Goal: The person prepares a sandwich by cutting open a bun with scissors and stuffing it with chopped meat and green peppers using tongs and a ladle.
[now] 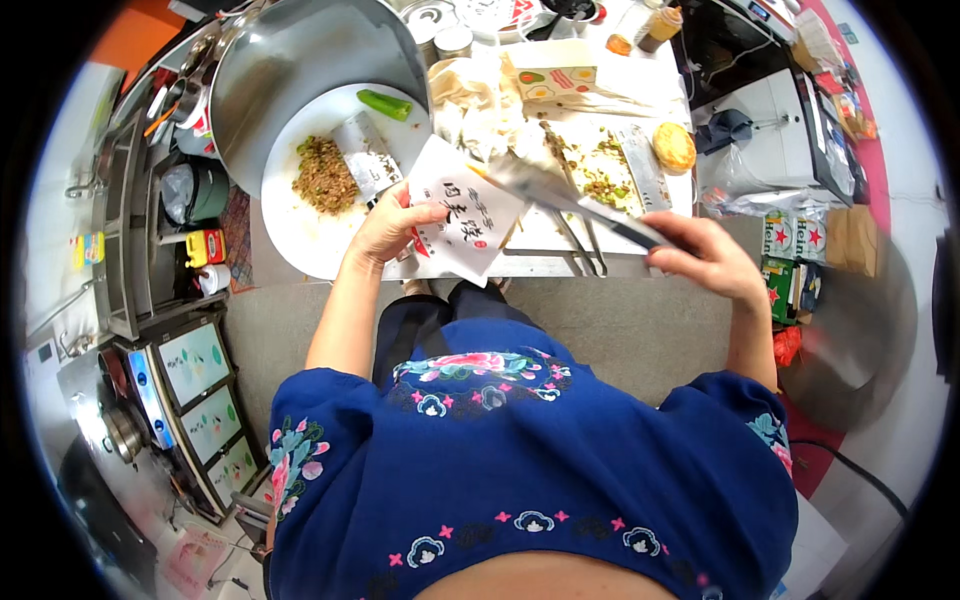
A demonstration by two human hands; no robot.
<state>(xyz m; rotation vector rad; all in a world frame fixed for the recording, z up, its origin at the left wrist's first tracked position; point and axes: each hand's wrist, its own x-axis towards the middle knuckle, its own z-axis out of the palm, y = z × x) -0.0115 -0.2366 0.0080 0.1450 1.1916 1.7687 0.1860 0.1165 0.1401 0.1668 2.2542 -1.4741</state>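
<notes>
My left hand (391,223) grips a white paper food sleeve (465,217) printed with dark writing, above the counter's front edge. In my right hand (701,251) is the dark handle of a flat metal utensil (551,186). Its blurred head reaches the sleeve's upper edge, where a bit of yellow-brown shows; the sleeve's inside is hidden. Left of the sleeve, a round white board (289,244) carries chopped brown filling (326,176), a cleaver (365,154) and a green pepper piece (385,105). Beneath the utensil lie metal tongs (577,244).
Chopped green bits (604,176), another metal blade (643,169) and a round golden bun (674,147) lie on the right. A large grey metal guard (300,45) curves behind the board. Pale cloth (480,97), a printed box (556,75) and sauce bottles (661,28) stand farther back.
</notes>
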